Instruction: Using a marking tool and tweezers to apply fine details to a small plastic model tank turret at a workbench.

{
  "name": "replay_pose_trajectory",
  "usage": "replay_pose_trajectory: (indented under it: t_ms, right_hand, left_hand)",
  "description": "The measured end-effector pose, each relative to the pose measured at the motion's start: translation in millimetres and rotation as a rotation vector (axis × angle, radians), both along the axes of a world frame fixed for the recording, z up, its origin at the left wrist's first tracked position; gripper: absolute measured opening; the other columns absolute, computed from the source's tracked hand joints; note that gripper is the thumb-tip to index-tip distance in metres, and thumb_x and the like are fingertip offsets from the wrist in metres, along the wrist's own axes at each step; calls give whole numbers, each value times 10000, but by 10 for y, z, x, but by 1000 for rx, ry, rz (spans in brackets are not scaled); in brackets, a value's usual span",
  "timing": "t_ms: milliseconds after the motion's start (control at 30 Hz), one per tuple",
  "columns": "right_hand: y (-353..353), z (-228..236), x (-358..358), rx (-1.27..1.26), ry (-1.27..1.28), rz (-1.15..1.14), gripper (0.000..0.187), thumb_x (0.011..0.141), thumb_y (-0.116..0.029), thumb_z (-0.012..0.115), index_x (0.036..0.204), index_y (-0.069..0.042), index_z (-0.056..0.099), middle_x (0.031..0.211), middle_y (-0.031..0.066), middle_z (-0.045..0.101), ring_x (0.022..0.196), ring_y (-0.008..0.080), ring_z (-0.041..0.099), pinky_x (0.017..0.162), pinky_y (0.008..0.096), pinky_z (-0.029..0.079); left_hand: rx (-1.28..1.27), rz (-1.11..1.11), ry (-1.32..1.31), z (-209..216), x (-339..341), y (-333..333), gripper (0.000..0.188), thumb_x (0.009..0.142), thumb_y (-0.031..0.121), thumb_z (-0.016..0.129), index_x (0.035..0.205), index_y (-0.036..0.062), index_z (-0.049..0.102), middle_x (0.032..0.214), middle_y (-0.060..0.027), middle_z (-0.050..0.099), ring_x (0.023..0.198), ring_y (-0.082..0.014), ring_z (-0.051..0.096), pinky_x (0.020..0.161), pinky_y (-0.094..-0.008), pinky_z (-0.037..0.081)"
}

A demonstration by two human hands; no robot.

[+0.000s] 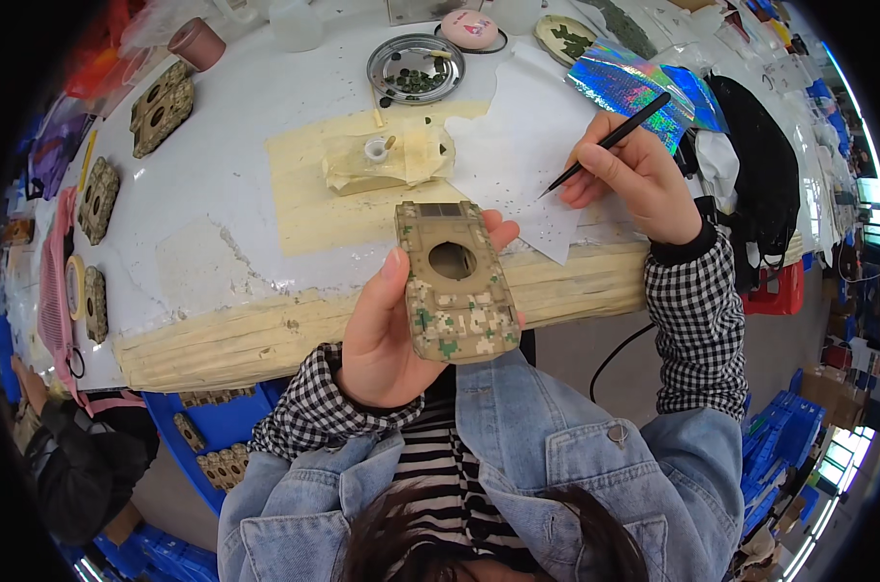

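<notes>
My left hand [380, 335] is closed around a tan, pixel-camouflaged model tank hull [462, 315], gripping it by its sides. The hull is tilted up and has a round opening in its upper half. To its right, my right hand [644, 175] pinches a slim black pen-shaped tool [619, 134]. The tool's fine tip points down and left, just over white paper [503, 145] scattered with tiny dark specks. Whether the tip touches the paper I cannot tell. Beyond the hull, a small white cup [376, 149] sits on a tape-covered block [341, 173].
Farther back stands a round metal dish [374, 73] of small dark green pieces. Three more camouflaged hulls [159, 114] lie along the left side. Holographic sheets [615, 82] and a black cloth item [755, 170] are at right. Tan tape covers the front table edge [294, 330].
</notes>
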State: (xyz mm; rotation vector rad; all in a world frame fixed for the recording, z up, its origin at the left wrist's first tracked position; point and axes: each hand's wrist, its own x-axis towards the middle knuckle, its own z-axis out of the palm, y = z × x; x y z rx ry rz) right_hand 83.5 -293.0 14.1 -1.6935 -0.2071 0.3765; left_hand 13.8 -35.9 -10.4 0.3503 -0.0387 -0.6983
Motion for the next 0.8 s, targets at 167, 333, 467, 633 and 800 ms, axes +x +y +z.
replay_pose_trajectory:
  t_ms: [167, 333, 467, 633, 800]
  right_hand:
    - [137, 176, -135, 9, -62, -80, 211, 927, -190, 531, 923, 20, 514, 797, 102, 615, 693, 149, 652, 606, 231, 535]
    - [468, 527, -381, 69, -117, -84, 200, 930, -182, 523, 930, 18, 514, 794, 105, 610, 702, 152, 652, 595, 239, 537]
    - [749, 711, -565, 70, -222, -54, 176, 942, -161, 469, 898, 8, 488, 808, 95, 594, 696, 172, 660, 552, 226, 528]
    - [997, 791, -712, 44, -334, 32, 164, 940, -136, 466, 921, 27, 474, 863, 113, 577, 780, 180, 647, 615, 225, 530]
    - [1102, 789, -762, 27, -339, 59, 139, 936, -106, 466, 928, 33, 466, 871, 110, 569, 801, 167, 634, 656, 225, 532]
  left_hand:
    - [-83, 37, 143, 30, -24, -34, 728, 935, 522, 270, 1405, -19, 143, 1450, -283, 103, 943, -284, 614, 792, -340, 542]
    - [-286, -99, 125, -32, -21, 75, 673, 954, 481, 264, 1388, -25, 173, 1382, -269, 256, 1037, -313, 573, 879, -373, 517]
    - [-330, -72, 152, 32, -83, 172, 609, 966, 457, 275, 1363, -6, 267, 1258, -241, 451, 1097, -325, 543, 914, -385, 502]
    - [-360, -17, 148, 33, -171, 274, 621, 961, 476, 291, 1352, -5, 293, 1222, -202, 495, 1088, -314, 548, 917, -364, 502]
    - [-335, 35, 128, 63, -236, 324, 618, 960, 483, 287, 1345, 1, 308, 1221, -169, 509, 1082, -301, 555, 914, -354, 505]
